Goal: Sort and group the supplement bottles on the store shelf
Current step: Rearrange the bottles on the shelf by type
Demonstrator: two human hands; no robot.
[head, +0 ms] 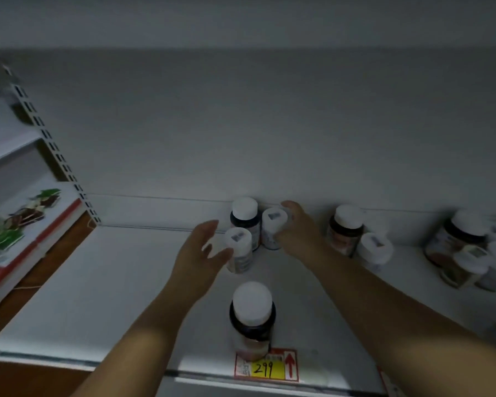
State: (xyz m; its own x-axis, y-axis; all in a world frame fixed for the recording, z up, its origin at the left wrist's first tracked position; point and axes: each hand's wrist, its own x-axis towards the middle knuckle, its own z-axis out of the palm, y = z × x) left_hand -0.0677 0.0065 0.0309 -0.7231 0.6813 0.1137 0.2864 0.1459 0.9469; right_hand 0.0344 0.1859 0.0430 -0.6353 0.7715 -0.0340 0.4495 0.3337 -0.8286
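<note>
On the white shelf (98, 296), my left hand (199, 253) is open, its thumb against a small tilted white bottle (239, 253). My right hand (298, 233) is curled around a second white bottle (272, 227) near the back wall. A dark bottle with a white cap (244, 216) stands just behind these two. Another dark, white-capped bottle (252, 316) stands alone at the shelf's front edge. To the right stand a dark bottle (345, 227) and a white bottle (374, 249).
A cluster of several dark and white bottles (467, 247) fills the far right. A yellow 299 price tag (267, 366) sits on the front rail. A slotted upright (55, 150) divides off the left shelf with green packets (15, 222).
</note>
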